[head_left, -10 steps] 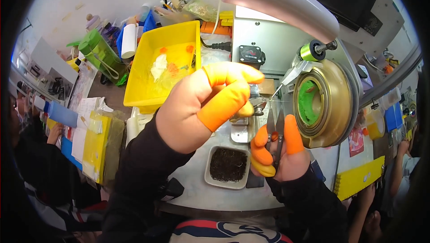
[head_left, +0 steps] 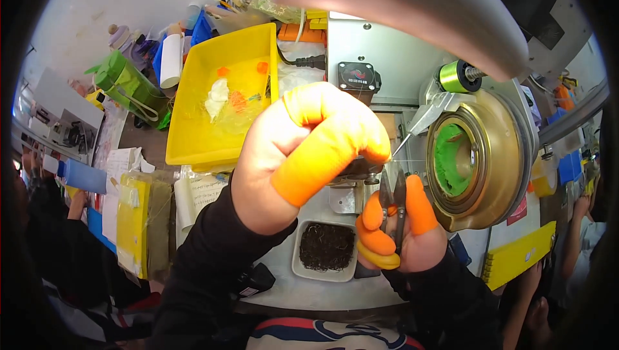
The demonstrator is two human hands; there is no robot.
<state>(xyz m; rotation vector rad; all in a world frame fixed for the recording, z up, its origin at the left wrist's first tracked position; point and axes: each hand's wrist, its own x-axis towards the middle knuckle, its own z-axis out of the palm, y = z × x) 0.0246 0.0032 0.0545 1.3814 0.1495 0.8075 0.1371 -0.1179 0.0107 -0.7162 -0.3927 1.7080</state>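
Observation:
My left hand (head_left: 316,153), in orange finger covers, is closed in a pinch beside the tip of a thin metal guide arm (head_left: 422,121). What its fingertips hold is hidden; a fine thread-like line runs from near them towards a gold-coloured ring-shaped part (head_left: 495,156) with a green inner lining. My right hand (head_left: 403,231), in orange and yellow finger covers, grips small dark snips (head_left: 398,205). Their blades point up, slightly apart, just below the left fingertips. A spool of bright green wire (head_left: 454,77) sits above the ring.
A white dish of dark wire-like scraps (head_left: 327,247) lies below my hands. To the left are a yellow tray (head_left: 177,150) and a green bottle (head_left: 126,79). A pale lamp (head_left: 412,2) hangs overhead. Other people's arms show at both sides.
My left fingers have curled from a raised, extended forefinger down into a pinch near the guide tip. The snips stay in my right hand. The lamp looms larger as the view shifts.

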